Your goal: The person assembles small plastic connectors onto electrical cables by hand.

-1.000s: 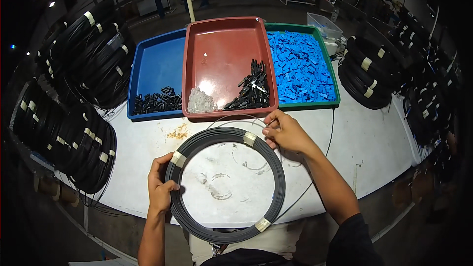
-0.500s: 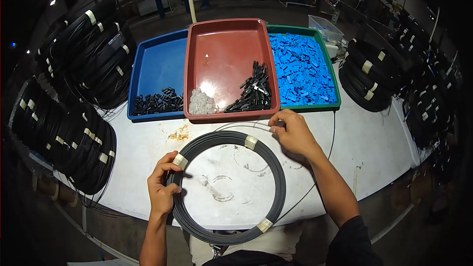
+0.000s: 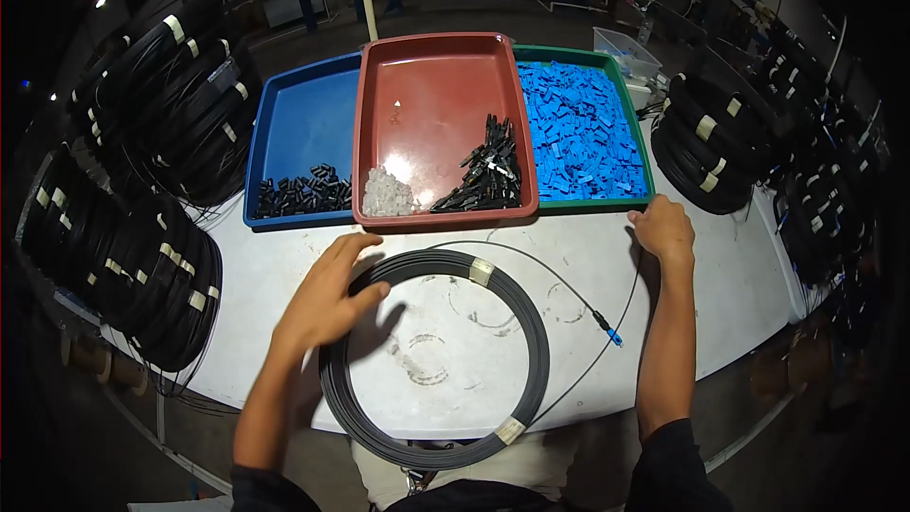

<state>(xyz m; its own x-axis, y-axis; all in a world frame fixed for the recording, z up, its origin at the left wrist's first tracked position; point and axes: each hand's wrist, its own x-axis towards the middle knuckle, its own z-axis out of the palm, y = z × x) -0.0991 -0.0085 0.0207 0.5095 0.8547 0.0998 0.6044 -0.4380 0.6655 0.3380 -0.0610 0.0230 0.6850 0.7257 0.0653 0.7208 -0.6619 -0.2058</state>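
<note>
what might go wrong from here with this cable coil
The round black cable coil overhangs the near edge of the white table, so it might tip or slide, especially as the open left hand doesn't appear to grip it.

The slim blue plastic connector lies close to a thin black cable strand leading toward the right hand; pulling that strand might snag or drag the connector.

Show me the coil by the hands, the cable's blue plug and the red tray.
Coil [image 3: 537, 351]: head view, its right side.
Blue plug [image 3: 615, 337]: head view, blue body.
Red tray [image 3: 431, 100]: head view, bare floor.
</note>
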